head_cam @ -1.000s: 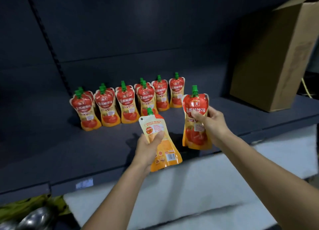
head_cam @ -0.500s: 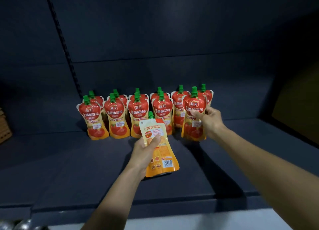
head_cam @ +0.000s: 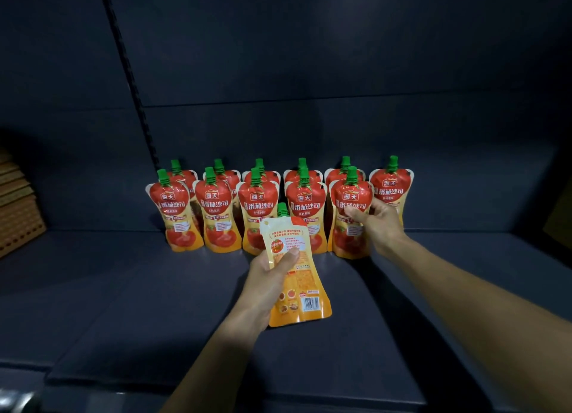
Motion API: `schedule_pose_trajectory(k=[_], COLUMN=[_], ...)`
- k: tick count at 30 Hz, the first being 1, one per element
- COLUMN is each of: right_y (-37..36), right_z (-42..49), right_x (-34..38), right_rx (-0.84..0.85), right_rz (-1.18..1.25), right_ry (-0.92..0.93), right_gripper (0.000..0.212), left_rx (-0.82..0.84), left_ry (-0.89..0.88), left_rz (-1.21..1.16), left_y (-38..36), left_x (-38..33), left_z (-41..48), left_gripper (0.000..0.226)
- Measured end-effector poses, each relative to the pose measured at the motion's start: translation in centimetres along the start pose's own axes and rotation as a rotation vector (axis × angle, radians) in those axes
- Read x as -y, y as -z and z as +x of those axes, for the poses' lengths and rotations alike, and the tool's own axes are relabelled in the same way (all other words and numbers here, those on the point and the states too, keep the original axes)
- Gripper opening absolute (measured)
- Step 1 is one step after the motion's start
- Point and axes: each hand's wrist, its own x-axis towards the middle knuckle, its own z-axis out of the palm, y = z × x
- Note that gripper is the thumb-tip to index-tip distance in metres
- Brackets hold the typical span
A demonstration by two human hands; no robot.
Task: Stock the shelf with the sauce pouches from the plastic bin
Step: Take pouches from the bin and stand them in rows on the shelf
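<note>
Several red and orange sauce pouches (head_cam: 216,214) with green caps stand in two rows at the back of the dark shelf (head_cam: 154,304). My right hand (head_cam: 376,223) pinches the rightmost front-row pouch (head_cam: 349,202), which stands upright on the shelf. My left hand (head_cam: 272,273) grips another pouch (head_cam: 297,276) above the shelf, in front of the rows, with its printed back and barcode toward me. One pouch (head_cam: 390,185) stands alone at the far right of the back row.
A perforated brown board (head_cam: 15,208) leans at the left end of the shelf. A slotted upright (head_cam: 130,72) runs up the dark back wall. Bare shelf lies to the right of the pouches and in front of them.
My right hand carried its pouch from the shelf's front edge to the right end of the front row and set it upright. The left hand moved forward with its pouch. My view shifted left, losing the cardboard box.
</note>
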Motion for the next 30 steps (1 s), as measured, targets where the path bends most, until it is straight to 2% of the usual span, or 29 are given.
schedule_pose_trajectory(k=[4, 6, 9, 12, 13, 15, 18, 20, 22, 23, 25, 27, 30], right_y=[0.2, 0.4, 1.4, 2.1, 2.1, 1.7, 0.8, 0.8, 2.1, 3.1, 5.4, 7.4, 10.3], right_z=[0.2, 0.0, -1.1, -4.3, -5.4, -7.4, -9.1, -8.9, -8.4, -8.0, -7.0, -6.5, -5.5], right_x=[-0.4, -0.4, -0.1, 1.3, 1.7, 3.1, 4.8, 5.1, 5.4, 5.3, 5.1, 5.0, 5.4], right_rx=[0.014, -0.001, -0.181, -0.329, -0.304, -0.121, 0.24, 0.218, 0.063, 0.002, -0.025, 0.026, 0.106], right_rz=[-0.045, -0.103, -0.186, -0.231, -0.261, -0.298, -0.202, -0.193, -0.154, -0.138, -0.135, -0.139, -0.273], right_ry=[-0.004, -0.008, 0.063, 0.239, 0.293, 0.318, 0.12, 0.109, 0.073, 0.035, 0.018, 0.064, 0.074], right_gripper=[0.029, 0.038, 0.054, 0.037, 0.03, 0.023, 0.039, 0.035, 0.016, 0.016, 0.02, 0.021, 0.016], left_rx=[-0.02, -0.025, -0.035, -0.076, -0.089, -0.116, -0.172, -0.077, 0.099, 0.181, 0.282, 0.239, -0.03], left_ry=[0.024, 0.047, 0.007, -0.154, -0.21, -0.342, -0.466, -0.446, -0.554, -0.584, -0.548, -0.618, -0.772], left_rz=[0.006, 0.002, 0.026, 0.13, 0.171, 0.306, 0.586, 0.61, 0.772, 0.834, 0.859, 0.848, 0.839], left_y=[-0.7, -1.1, -2.0, -3.7, -4.4, -6.2, -9.8, -12.1, -13.8, -14.2, -13.9, -13.2, -11.9], left_x=[-0.1, -0.2, -0.4, -0.3, -0.2, 0.0, 0.4, 1.0, 1.6, 2.1, 1.8, 0.5, -3.4], left_z=[-0.1, -0.2, -0.7, -1.1, -1.1, -0.9, -1.2, -2.0, -2.9, -2.8, -2.3, -1.1, 1.4], left_gripper=[0.019, 0.017, 0.016, 0.014, 0.015, 0.018, 0.029, 0.04, 0.067, 0.08, 0.085, 0.075, 0.068])
